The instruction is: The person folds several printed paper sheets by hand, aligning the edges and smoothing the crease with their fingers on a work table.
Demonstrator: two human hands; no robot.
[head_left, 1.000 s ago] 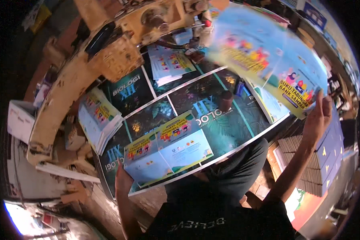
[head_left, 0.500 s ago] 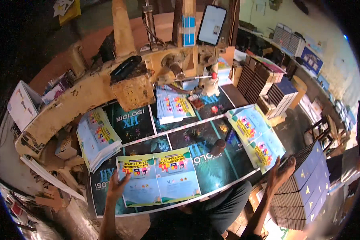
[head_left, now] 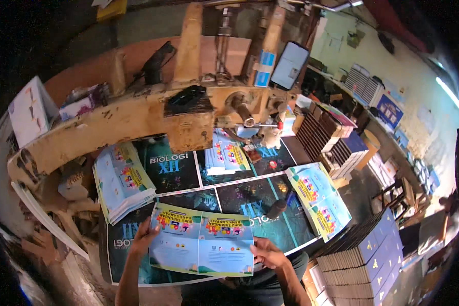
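Note:
A wide printed cover sheet (head_left: pixel 178 245), yellow at the top and blue below with a fold line down its middle, lies in front of me with its near edge by my lap. My left hand (head_left: pixel 146 237) is closed on its left edge, thumb over the paper. At the opposite edge, my right hand (head_left: pixel 268 253) pinches the sheet between thumb and fingers. Matching sheets form a stack (head_left: pixel 122 178) on the left and another pile (head_left: pixel 316 191) on the right. Smaller folded ones make a bundle (head_left: pixel 223 155) under the machine.
Dark poster sheets (head_left: pixel 178 171) cover the worktable. A worn beige machine (head_left: pixel 137 115) arches over its far side, with a phone (head_left: pixel 289 64) mounted above. A dark knob-like object (head_left: pixel 276 209) stands right of centre. Tall stacks of blue-covered books (head_left: pixel 377 260) rise at the right.
My right hand has come left from the right-hand pile onto the sheet's right edge. My left hand stays at the left edge. The whole view has tilted upward.

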